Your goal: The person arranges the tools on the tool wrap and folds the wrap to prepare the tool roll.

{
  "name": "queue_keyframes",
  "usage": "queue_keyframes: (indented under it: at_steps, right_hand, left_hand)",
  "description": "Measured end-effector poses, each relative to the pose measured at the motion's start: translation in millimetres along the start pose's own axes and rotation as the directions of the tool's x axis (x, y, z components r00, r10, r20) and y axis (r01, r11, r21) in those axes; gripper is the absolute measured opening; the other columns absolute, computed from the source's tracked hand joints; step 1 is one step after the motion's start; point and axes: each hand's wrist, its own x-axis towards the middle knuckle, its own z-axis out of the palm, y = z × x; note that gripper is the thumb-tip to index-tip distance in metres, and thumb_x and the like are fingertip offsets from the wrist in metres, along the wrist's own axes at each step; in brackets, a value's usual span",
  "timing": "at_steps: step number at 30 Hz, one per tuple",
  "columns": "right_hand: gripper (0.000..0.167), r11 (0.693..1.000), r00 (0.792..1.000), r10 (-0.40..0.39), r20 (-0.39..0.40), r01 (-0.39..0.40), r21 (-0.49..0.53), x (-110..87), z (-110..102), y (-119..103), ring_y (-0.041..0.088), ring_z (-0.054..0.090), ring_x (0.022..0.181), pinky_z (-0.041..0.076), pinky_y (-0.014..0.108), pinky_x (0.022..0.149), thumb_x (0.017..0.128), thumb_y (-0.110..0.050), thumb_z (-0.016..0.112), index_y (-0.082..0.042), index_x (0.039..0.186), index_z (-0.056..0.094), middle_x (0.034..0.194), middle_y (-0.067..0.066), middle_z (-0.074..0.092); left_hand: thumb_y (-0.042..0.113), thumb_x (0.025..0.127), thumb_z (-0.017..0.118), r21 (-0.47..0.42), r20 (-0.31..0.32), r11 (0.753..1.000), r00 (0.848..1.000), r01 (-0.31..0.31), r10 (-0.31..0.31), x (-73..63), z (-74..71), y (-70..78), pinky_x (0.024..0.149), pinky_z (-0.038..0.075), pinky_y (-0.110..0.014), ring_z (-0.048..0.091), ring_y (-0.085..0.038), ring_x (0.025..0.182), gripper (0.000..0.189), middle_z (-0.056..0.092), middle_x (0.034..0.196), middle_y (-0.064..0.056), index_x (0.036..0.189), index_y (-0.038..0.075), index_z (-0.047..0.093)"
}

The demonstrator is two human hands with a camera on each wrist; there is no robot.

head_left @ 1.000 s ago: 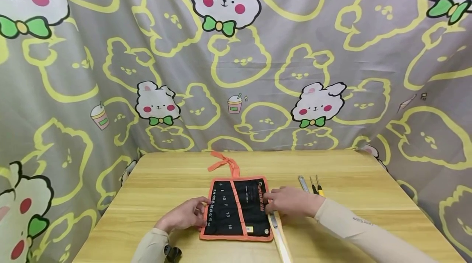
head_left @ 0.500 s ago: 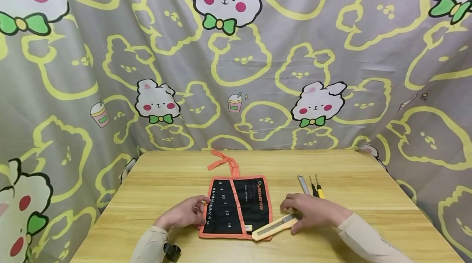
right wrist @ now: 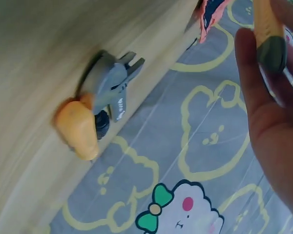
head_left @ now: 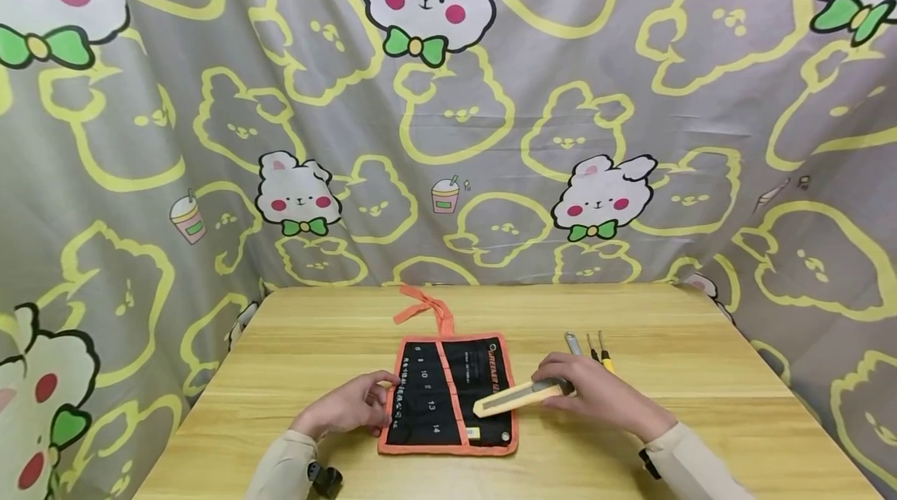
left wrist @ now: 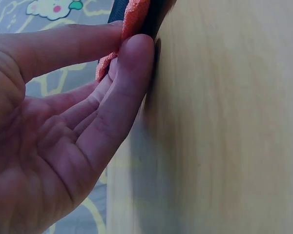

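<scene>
A black tool pouch (head_left: pixel 476 383) with orange trim and printed size numbers lies spread on the table. My left hand (head_left: pixel 349 405) pinches its left edge; the left wrist view shows thumb and fingers on the orange trim (left wrist: pixel 135 18). To the right of the pouch, my right hand (head_left: pixel 596 391) grips a yellow utility knife (head_left: pixel 515 399) by its dark end. The knife points left, its far end over the pouch's right part. In the right wrist view the same knife (right wrist: pixel 269 29) sits between thumb and fingers, partly cut off by the frame.
Behind my right hand lie a metal wrench (head_left: pixel 573 343), a black-handled screwdriver (head_left: pixel 597 360) and a yellow-handled one (head_left: pixel 607 364). An orange tie strap (head_left: pixel 427 304) stretches from the pouch's far edge. A patterned curtain (head_left: pixel 448 134) hangs around the wooden table (head_left: pixel 315 321).
My right hand has moved right from the pouch's edge with the knife. The knife has swung from pointing toward me to pointing left, and has shifted farther back. My left hand stays put.
</scene>
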Motion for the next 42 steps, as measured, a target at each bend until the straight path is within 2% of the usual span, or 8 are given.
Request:
queue_keyframes:
  at_steps: [8, 16, 20, 24, 29, 34, 38, 42]
  right_hand:
    - [0.028, 0.998, 0.998, 0.068, 0.013, -0.068, 0.000, 14.5, 18.3, -6.9, 0.006, 0.066, 0.098, 0.059, 0.028, 0.081, 0.089, -0.023, 0.080, -0.016, 0.116, 0.075, 0.111, -0.007, 0.070]
    - [0.031, 0.986, 0.986, 0.164, 0.026, -0.164, 0.013, 22.1, 34.1, -8.3, 0.011, 0.068, 0.101, 0.059, 0.033, 0.088, 0.086, -0.030, 0.082, -0.017, 0.114, 0.075, 0.110, -0.008, 0.071]
    - [0.035, 0.980, 0.979, 0.195, 0.059, -0.197, 0.029, 20.5, 34.1, -8.4, 0.011, 0.067, 0.101, 0.059, 0.033, 0.087, 0.084, -0.026, 0.085, -0.016, 0.116, 0.074, 0.112, -0.006, 0.071]
    - [0.041, 0.971, 0.969, 0.214, 0.122, -0.225, 0.084, 16.2, 28.9, -7.2, 0.009, 0.062, 0.095, 0.056, 0.028, 0.079, 0.085, -0.019, 0.084, -0.013, 0.124, 0.072, 0.114, -0.003, 0.069]
    - [0.055, 0.933, 0.949, 0.252, 0.187, -0.290, 0.212, 7.8, 14.8, -5.1, 0.012, 0.061, 0.089, 0.054, 0.027, 0.072, 0.085, -0.016, 0.083, -0.005, 0.135, 0.062, 0.114, 0.005, 0.065]
    - [0.043, 0.897, 0.933, 0.285, 0.222, -0.341, 0.282, 2.0, 6.2, -2.2, 0.011, 0.062, 0.079, 0.052, 0.025, 0.067, 0.084, -0.009, 0.083, -0.006, 0.122, 0.064, 0.099, 0.005, 0.066]
    - [0.032, 0.902, 0.940, 0.278, 0.196, -0.325, 0.283, 1.8, 8.3, -0.2, 0.008, 0.058, 0.076, 0.050, 0.023, 0.065, 0.082, -0.001, 0.081, -0.009, 0.109, 0.067, 0.088, 0.001, 0.066]
    - [0.028, 0.907, 0.947, 0.270, 0.173, -0.311, 0.283, 4.2, 12.2, -1.1, 0.007, 0.058, 0.075, 0.050, 0.023, 0.065, 0.082, 0.001, 0.080, -0.008, 0.107, 0.069, 0.085, 0.000, 0.066]
  left_hand:
    - [-0.011, 0.087, 0.071, -0.034, -0.008, 0.999, 1.000, -0.001, 0.001, 1.2, -1.1, -3.2, 0.066, 0.062, -0.038, 0.065, -0.019, 0.068, 0.061, 0.061, 0.088, -0.011, 0.142, -0.004, 0.047]
    - [-0.011, 0.088, 0.069, -0.081, -0.014, 0.997, 1.000, -0.018, 0.017, 3.4, -0.7, -3.3, 0.064, 0.062, -0.034, 0.066, -0.018, 0.068, 0.036, 0.060, 0.083, -0.008, 0.117, -0.003, 0.049]
    - [-0.010, 0.089, 0.070, -0.080, -0.014, 0.996, 0.999, -0.032, 0.031, 3.4, -0.6, -3.8, 0.063, 0.062, -0.033, 0.067, -0.017, 0.067, 0.033, 0.061, 0.081, -0.007, 0.112, -0.003, 0.048]
    - [-0.009, 0.089, 0.070, -0.082, -0.013, 0.996, 0.999, -0.038, 0.037, 4.2, -0.8, -4.7, 0.063, 0.062, -0.033, 0.067, -0.017, 0.066, 0.032, 0.060, 0.080, -0.006, 0.111, -0.003, 0.048]
    - [-0.009, 0.090, 0.068, -0.093, -0.005, 0.995, 0.999, -0.037, 0.037, 4.7, -1.6, -5.3, 0.063, 0.062, -0.032, 0.067, -0.017, 0.066, 0.031, 0.061, 0.080, -0.007, 0.112, -0.003, 0.047]
    - [-0.010, 0.091, 0.067, -0.095, 0.000, 0.995, 0.999, -0.038, 0.038, 4.2, -1.3, -4.3, 0.063, 0.062, -0.033, 0.067, -0.017, 0.065, 0.031, 0.064, 0.082, -0.009, 0.112, -0.004, 0.047]
    - [-0.011, 0.090, 0.067, -0.105, 0.000, 0.994, 1.000, -0.028, 0.028, 4.0, -1.0, -3.5, 0.063, 0.062, -0.033, 0.067, -0.017, 0.065, 0.031, 0.065, 0.082, -0.010, 0.112, -0.004, 0.047]
    - [-0.011, 0.090, 0.066, -0.118, 0.004, 0.993, 1.000, -0.028, 0.029, 4.2, -1.5, -3.9, 0.064, 0.062, -0.032, 0.067, -0.017, 0.066, 0.030, 0.065, 0.082, -0.010, 0.112, -0.004, 0.047]
